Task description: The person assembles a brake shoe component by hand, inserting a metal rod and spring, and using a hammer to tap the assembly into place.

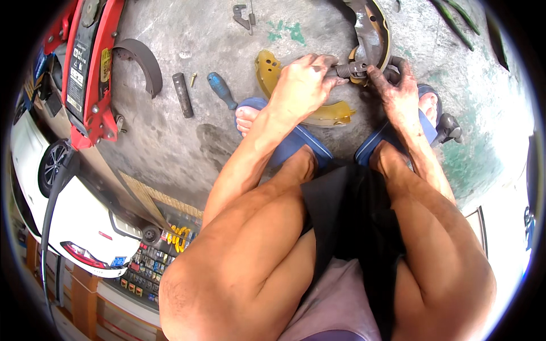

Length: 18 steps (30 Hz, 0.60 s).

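Between my two hands is a dark, ribbed metal part point(351, 70), its ribs looking like a thread or a coil. The fingers of my left hand point(301, 85) are closed around its left end. At its right end, my right hand point(397, 88) pinches with thumb and fingers, which are smeared with dark grease. Just beyond the right hand lies a curved, dark-rimmed brake shoe point(380, 37). Beneath my left hand and wrist, a yellow curved brake shoe point(333, 115) rests on the floor, its middle hidden.
Left of my hands are a blue-handled screwdriver point(218, 85), a dark metal tube point(182, 95), a small bolt point(194, 78) and a dark curved brake shoe point(147, 63). A red jack point(91, 85) stands farther left. My sandalled feet flank the work. A black object point(450, 128) lies right.
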Motion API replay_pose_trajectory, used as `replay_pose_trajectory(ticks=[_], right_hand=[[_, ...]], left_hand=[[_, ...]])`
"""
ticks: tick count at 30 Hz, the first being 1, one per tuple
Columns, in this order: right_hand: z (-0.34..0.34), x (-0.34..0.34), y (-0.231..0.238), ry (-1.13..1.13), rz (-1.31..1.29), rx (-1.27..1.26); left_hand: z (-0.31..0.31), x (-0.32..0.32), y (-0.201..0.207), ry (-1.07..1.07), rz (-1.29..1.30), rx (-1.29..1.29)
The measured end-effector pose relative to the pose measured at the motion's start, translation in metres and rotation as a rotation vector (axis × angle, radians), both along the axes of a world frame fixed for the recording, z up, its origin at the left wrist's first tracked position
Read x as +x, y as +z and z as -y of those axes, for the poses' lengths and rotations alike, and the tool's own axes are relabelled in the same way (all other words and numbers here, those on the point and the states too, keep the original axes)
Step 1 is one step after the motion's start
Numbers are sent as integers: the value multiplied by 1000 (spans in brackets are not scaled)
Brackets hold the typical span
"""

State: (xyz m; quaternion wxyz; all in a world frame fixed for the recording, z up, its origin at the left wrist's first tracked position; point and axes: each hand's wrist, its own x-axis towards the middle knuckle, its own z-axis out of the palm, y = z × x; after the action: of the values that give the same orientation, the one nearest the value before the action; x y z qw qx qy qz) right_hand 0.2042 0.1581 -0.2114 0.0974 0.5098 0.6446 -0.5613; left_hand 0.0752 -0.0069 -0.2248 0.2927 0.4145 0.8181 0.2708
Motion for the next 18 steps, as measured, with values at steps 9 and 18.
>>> replay_pose_trajectory(ticks=[9, 18], right_hand=[[0, -1, 5, 38, 16, 52], [-2, -3, 0, 93, 85, 121]], left_hand=[[-10, 11, 6, -89, -244, -20], [-13, 6, 10, -86, -96, -110]])
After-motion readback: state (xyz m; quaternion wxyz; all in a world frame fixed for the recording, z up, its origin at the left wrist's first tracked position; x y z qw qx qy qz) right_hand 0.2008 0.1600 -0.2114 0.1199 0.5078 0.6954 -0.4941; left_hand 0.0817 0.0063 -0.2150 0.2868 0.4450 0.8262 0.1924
